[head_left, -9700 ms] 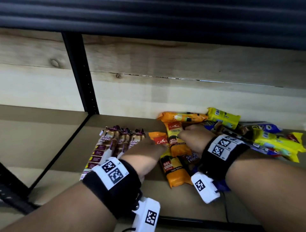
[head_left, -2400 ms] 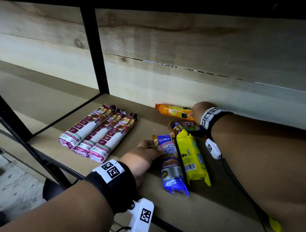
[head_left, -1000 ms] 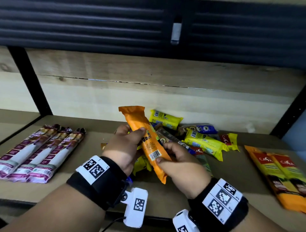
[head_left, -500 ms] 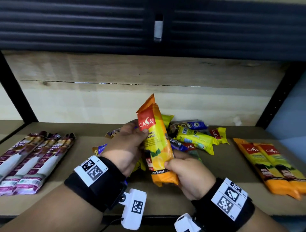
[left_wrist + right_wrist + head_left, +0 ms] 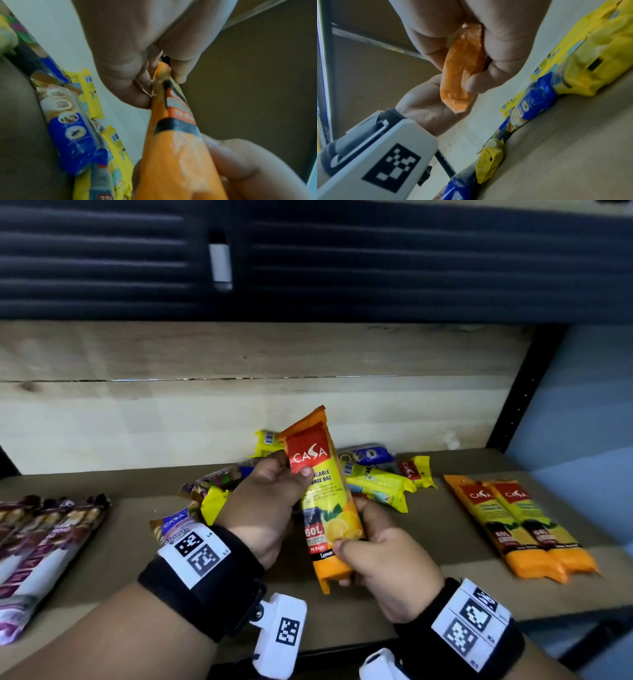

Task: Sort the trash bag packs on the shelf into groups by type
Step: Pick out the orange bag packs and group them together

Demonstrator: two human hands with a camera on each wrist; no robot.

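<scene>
I hold an orange-and-yellow "Casa" 60L trash bag pack [image 5: 325,498] upright above the shelf, label toward me. My left hand [image 5: 294,470] pinches its upper part, thumb on the red logo. My right hand [image 5: 352,539] grips the lower orange end. The left wrist view shows the orange pack [image 5: 180,155] running between both hands; the right wrist view shows its orange end [image 5: 462,74] in my fingers. Two matching orange packs [image 5: 520,525] lie side by side at the right. Three purple-and-white packs [image 5: 44,542] lie in a row at the left.
A mixed pile lies behind my hands against the wooden back wall [image 5: 239,412], with yellow packs [image 5: 376,484] and a blue pack [image 5: 366,455] among them. A black upright post [image 5: 513,392] bounds the shelf at the right. The shelf board [image 5: 428,529] is bare between pile and orange pair.
One second ago the orange pack showed its barcode side; it has been turned so the label faces me. Both hands have kept hold of it and it stands more upright.
</scene>
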